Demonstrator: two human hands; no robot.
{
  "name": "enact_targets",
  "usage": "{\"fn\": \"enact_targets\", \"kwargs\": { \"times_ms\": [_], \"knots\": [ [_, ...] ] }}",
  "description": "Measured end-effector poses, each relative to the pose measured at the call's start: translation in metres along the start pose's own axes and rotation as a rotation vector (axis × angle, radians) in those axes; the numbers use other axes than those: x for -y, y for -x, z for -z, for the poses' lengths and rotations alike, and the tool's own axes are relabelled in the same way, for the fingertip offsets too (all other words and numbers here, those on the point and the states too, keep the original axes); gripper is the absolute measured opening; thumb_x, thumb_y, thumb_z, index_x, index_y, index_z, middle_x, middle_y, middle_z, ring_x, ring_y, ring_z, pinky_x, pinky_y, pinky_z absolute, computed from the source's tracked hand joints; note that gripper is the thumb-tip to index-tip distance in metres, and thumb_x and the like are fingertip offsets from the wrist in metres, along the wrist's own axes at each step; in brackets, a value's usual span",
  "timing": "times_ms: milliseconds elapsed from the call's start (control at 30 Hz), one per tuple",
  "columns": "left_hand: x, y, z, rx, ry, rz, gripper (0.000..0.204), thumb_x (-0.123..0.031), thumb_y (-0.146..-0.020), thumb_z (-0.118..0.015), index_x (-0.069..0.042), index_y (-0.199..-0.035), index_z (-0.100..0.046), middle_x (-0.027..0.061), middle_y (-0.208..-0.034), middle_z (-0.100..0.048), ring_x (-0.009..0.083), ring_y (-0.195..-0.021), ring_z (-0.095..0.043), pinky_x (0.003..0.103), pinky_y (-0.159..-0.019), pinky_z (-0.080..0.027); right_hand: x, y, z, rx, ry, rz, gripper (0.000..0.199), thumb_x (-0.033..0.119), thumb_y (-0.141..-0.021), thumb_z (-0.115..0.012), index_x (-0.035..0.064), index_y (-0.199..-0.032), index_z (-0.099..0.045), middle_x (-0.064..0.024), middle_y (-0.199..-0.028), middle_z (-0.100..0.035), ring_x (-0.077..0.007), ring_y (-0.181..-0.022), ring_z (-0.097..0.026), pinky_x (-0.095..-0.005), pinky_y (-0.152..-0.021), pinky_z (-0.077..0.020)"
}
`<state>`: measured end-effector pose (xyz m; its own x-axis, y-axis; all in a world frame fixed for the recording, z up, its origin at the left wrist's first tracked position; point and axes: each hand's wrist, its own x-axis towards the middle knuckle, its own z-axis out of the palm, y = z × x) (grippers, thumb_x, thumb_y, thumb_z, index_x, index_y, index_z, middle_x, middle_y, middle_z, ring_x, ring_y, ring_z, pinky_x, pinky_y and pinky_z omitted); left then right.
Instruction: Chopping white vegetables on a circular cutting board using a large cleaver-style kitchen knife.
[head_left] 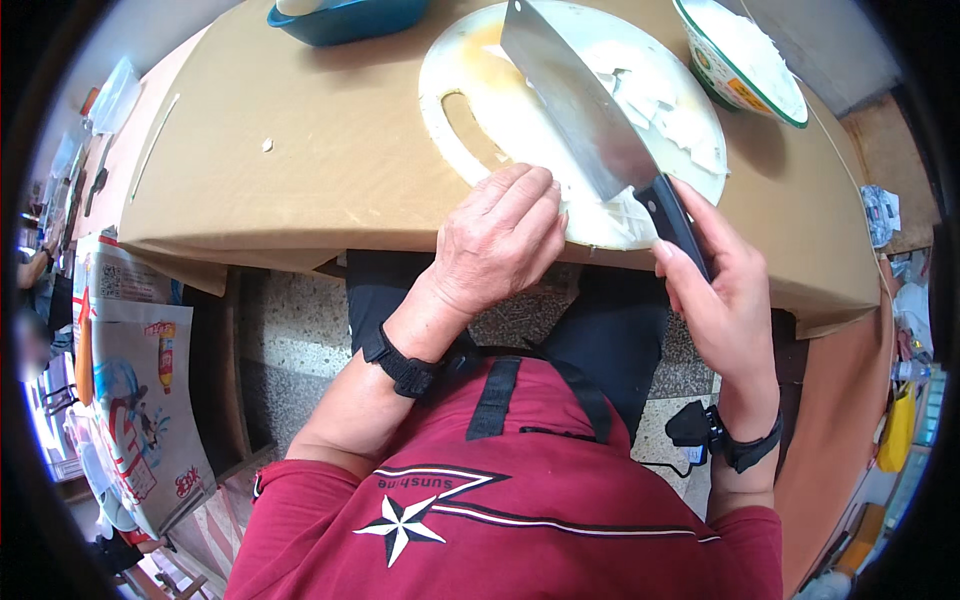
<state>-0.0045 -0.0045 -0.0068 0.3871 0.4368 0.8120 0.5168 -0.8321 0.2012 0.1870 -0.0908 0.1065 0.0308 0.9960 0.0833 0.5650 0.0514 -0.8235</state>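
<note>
The right hand (pixel 725 290) is closed around the cleaver (pixel 585 110) handle; its blade lies over the cutting board (pixel 455 75), pointing up-left, away from the person. The left hand (pixel 500 235), fingers curled, presses white slices (pixel 620 212) at the board's near edge.

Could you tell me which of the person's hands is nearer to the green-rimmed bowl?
The right hand. It holds the cleaver handle below the bowl, on the same side of the table. The left hand rests at the cutting board's near edge, farther left.
</note>
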Motion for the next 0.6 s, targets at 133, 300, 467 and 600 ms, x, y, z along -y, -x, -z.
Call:
{"fn": "enact_targets", "kwargs": {
  "times_ms": [133,300,467,600],
  "knots": [
    [0.000,0.000,0.000,0.014,-0.002,0.005,0.021,-0.009,-0.076,-0.070,-0.001,-0.094,-0.064,0.0133,-0.102,-0.064,0.0288,-0.098,-0.065,0.037,-0.088,-0.053,0.003,0.017,0.004,0.024,-0.051,0.020,0.045,0.005,-0.089,-0.063,-0.0035,-0.133,-0.054,-0.0140,-0.100,-0.070,-0.0119,-0.081,-0.063,-0.0259,-0.078,-0.0497],
    [-0.001,-0.001,0.001,0.014,-0.002,0.009,0.020,-0.009,-0.077,-0.070,-0.001,-0.094,-0.064,0.0136,-0.103,-0.064,0.0291,-0.099,-0.065,0.037,-0.089,-0.053,0.004,0.027,0.005,0.049,0.004,0.044,0.048,0.000,-0.087,-0.064,-0.0025,-0.134,-0.054,-0.0145,-0.102,-0.070,-0.0130,-0.083,-0.065,-0.0255,-0.077,-0.0505],
    [-0.001,-0.003,0.003,0.009,0.009,-0.005,0.024,-0.004,-0.075,-0.072,0.001,-0.098,-0.066,0.0152,-0.102,-0.066,0.0310,-0.093,-0.068,0.037,-0.082,-0.056,-0.006,0.032,0.003,0.037,0.029,0.043,0.052,0.004,-0.089,-0.064,0.0032,-0.140,-0.053,0.0018,-0.073,-0.056,-0.0039,-0.057,-0.048,-0.0205,-0.052,-0.0402],
    [-0.001,-0.002,0.002,0.004,0.009,-0.008,0.024,-0.004,-0.075,-0.071,0.001,-0.098,-0.066,0.0152,-0.101,-0.066,0.0309,-0.093,-0.068,0.037,-0.082,-0.055,-0.004,0.032,0.002,0.041,0.035,0.044,0.052,0.003,-0.089,-0.063,0.0031,-0.140,-0.053,0.0017,-0.073,-0.057,-0.0040,-0.056,-0.049,-0.0208,-0.052,-0.0408]
  ]
}}
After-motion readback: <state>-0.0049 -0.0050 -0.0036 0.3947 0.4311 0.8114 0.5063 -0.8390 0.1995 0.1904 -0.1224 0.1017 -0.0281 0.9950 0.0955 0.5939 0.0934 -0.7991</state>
